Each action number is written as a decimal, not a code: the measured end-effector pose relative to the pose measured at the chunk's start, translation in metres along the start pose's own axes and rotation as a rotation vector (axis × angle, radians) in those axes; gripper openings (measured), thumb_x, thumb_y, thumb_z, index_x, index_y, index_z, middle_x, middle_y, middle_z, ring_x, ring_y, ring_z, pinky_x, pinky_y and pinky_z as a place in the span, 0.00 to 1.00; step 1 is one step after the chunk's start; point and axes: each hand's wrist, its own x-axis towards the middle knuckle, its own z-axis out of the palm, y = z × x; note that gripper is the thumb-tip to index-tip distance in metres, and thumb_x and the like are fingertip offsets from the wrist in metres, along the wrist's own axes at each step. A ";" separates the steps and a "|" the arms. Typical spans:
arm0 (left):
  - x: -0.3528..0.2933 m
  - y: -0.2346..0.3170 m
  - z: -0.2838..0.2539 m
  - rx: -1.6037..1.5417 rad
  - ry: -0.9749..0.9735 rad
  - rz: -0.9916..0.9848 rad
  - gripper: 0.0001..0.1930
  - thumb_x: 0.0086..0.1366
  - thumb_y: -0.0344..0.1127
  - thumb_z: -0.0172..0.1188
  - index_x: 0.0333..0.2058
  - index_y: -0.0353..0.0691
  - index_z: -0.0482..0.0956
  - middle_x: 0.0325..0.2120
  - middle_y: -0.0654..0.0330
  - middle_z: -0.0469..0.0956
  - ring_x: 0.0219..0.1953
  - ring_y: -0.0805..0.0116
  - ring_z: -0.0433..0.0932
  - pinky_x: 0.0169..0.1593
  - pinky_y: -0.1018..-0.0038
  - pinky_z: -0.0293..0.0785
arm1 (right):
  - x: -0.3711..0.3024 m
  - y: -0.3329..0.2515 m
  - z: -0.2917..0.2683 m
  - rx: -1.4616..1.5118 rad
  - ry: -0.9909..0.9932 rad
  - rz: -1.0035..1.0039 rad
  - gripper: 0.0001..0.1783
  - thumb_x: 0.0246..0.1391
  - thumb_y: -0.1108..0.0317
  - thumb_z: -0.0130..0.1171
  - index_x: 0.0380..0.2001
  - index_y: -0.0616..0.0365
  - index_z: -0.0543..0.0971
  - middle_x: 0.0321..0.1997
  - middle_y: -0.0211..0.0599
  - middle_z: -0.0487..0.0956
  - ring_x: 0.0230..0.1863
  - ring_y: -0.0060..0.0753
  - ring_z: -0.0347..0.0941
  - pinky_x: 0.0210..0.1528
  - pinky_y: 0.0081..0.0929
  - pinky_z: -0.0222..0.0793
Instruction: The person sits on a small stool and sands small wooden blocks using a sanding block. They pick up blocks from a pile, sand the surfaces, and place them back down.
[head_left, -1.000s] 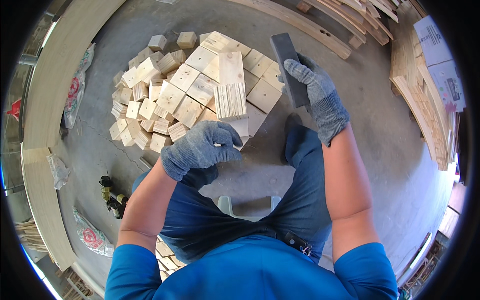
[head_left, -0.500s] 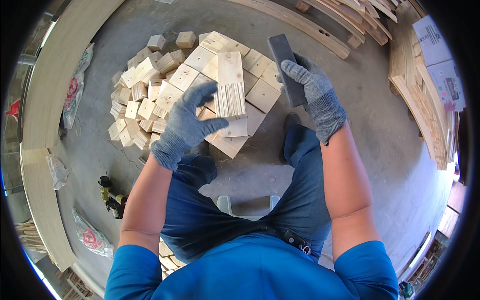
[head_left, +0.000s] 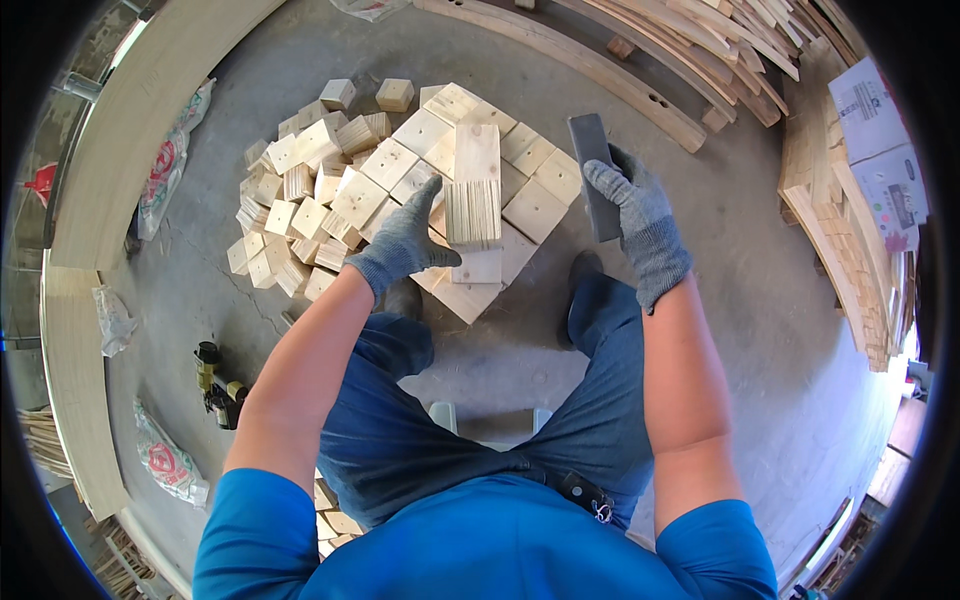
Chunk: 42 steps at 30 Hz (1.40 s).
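Note:
My left hand (head_left: 405, 240), in a grey knit glove, is open with fingers and thumb apart. It is beside a wooden block (head_left: 473, 213) whose grooved, layered face points up at me. That block lies on a pale board (head_left: 477, 150) resting on top of a group of square wooden blocks (head_left: 535, 212). I cannot tell whether the fingertips touch it. My right hand (head_left: 640, 212), also gloved, is shut on a flat dark grey bar (head_left: 594, 165), held upright to the right of the blocks.
Left of the group is a loose pile of wooden blocks (head_left: 290, 205). A black and olive power tool (head_left: 220, 385) and plastic bags (head_left: 168, 455) lie on the floor at left. Long timbers (head_left: 570, 60) run along the far side; white boxes (head_left: 880, 150) stand on stacked wood at right.
My left hand has turned, its fingers now pointing more forward and beside the grooved block. My right hand still holds the grey bar. The whole view has shifted slightly.

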 end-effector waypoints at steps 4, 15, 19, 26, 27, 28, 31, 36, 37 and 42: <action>0.016 -0.008 0.025 -0.208 0.012 -0.018 0.72 0.41 0.42 0.91 0.80 0.39 0.50 0.74 0.46 0.67 0.76 0.50 0.66 0.77 0.63 0.64 | -0.012 0.000 -0.003 0.005 0.015 -0.004 0.43 0.61 0.51 0.75 0.70 0.70 0.73 0.61 0.51 0.83 0.58 0.35 0.80 0.61 0.30 0.76; -0.010 0.009 0.064 -0.536 0.150 -0.003 0.63 0.40 0.32 0.89 0.74 0.36 0.60 0.68 0.48 0.72 0.71 0.54 0.71 0.76 0.63 0.66 | -0.025 0.001 0.012 -0.324 0.079 -0.137 0.51 0.58 0.51 0.78 0.74 0.71 0.67 0.69 0.58 0.78 0.68 0.47 0.77 0.71 0.37 0.71; -0.020 0.007 0.088 -0.518 0.272 -0.031 0.60 0.40 0.35 0.88 0.71 0.36 0.62 0.64 0.49 0.73 0.68 0.53 0.73 0.74 0.63 0.69 | -0.031 0.009 0.032 -0.569 0.067 -0.284 0.52 0.55 0.51 0.80 0.74 0.69 0.68 0.70 0.61 0.77 0.71 0.53 0.75 0.73 0.40 0.70; -0.021 0.000 0.081 -0.462 0.324 0.003 0.60 0.41 0.41 0.87 0.72 0.38 0.62 0.65 0.44 0.71 0.69 0.44 0.70 0.75 0.59 0.67 | -0.056 0.014 0.082 -0.772 -0.002 -0.459 0.54 0.52 0.52 0.80 0.75 0.64 0.66 0.68 0.60 0.75 0.66 0.59 0.77 0.68 0.46 0.75; -0.020 -0.004 0.083 -0.468 0.346 0.031 0.61 0.41 0.42 0.87 0.73 0.38 0.61 0.66 0.44 0.70 0.70 0.43 0.70 0.75 0.59 0.66 | -0.058 0.017 0.090 -0.799 -0.004 -0.522 0.53 0.51 0.53 0.81 0.75 0.58 0.67 0.69 0.58 0.74 0.65 0.59 0.77 0.67 0.46 0.76; -0.019 -0.007 0.085 -0.474 0.368 0.057 0.62 0.42 0.43 0.87 0.74 0.37 0.60 0.66 0.43 0.70 0.70 0.43 0.69 0.76 0.58 0.66 | -0.061 0.019 0.100 -0.823 -0.018 -0.540 0.52 0.50 0.53 0.81 0.75 0.55 0.68 0.69 0.58 0.74 0.65 0.60 0.77 0.67 0.47 0.76; -0.019 -0.006 0.087 -0.417 0.409 0.097 0.67 0.41 0.47 0.89 0.77 0.39 0.56 0.68 0.40 0.68 0.72 0.41 0.68 0.76 0.57 0.65 | -0.066 0.028 0.124 -0.950 -0.077 -0.508 0.51 0.50 0.51 0.80 0.75 0.48 0.69 0.70 0.56 0.72 0.67 0.61 0.75 0.67 0.53 0.73; -0.007 -0.018 0.105 -0.611 0.354 0.071 0.64 0.41 0.46 0.90 0.74 0.39 0.60 0.67 0.41 0.70 0.70 0.42 0.71 0.74 0.59 0.69 | -0.078 0.036 0.136 -1.320 -0.141 -0.529 0.47 0.53 0.46 0.76 0.75 0.45 0.71 0.75 0.53 0.67 0.74 0.62 0.64 0.70 0.63 0.63; -0.008 -0.013 0.101 -0.629 0.327 0.078 0.63 0.42 0.46 0.89 0.74 0.39 0.61 0.66 0.41 0.71 0.69 0.43 0.72 0.73 0.59 0.70 | -0.080 0.037 0.135 -1.324 -0.150 -0.535 0.47 0.54 0.47 0.75 0.75 0.45 0.71 0.75 0.54 0.67 0.74 0.63 0.65 0.70 0.63 0.63; -0.012 -0.009 0.100 -0.523 0.407 0.050 0.60 0.44 0.48 0.87 0.73 0.39 0.62 0.65 0.41 0.72 0.67 0.41 0.74 0.71 0.59 0.73 | -0.077 0.046 0.135 -1.354 -0.138 -0.620 0.45 0.56 0.49 0.72 0.75 0.46 0.71 0.76 0.53 0.66 0.70 0.65 0.67 0.68 0.64 0.64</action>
